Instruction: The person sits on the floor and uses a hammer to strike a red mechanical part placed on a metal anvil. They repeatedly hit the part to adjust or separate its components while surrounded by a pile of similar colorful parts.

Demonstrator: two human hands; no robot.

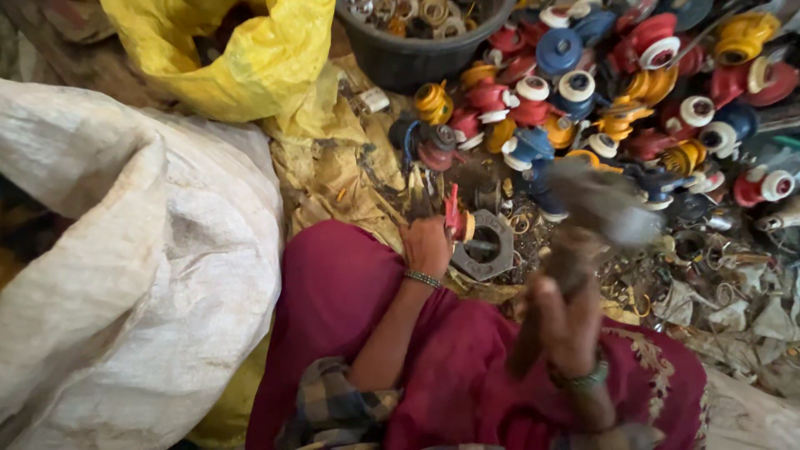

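Left hand (pixel 427 243) pins 1 red part (pixel 455 218); right hand (pixel 568 321) grips 1 blurred, probably hammer (pixel 602 210).

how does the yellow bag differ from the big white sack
The yellow bag is bright yellow, thin, crinkled plastic; the white sack is dull off-white woven cloth. The yellow bag lies further off beside the dark tub; the white sack sits close, against the person's red-clad knee, and fills far more of the view. Both are soft, slumped and open-mouthed.

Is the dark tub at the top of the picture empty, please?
No, the dark tub holds a heap of small pale and metal rings.
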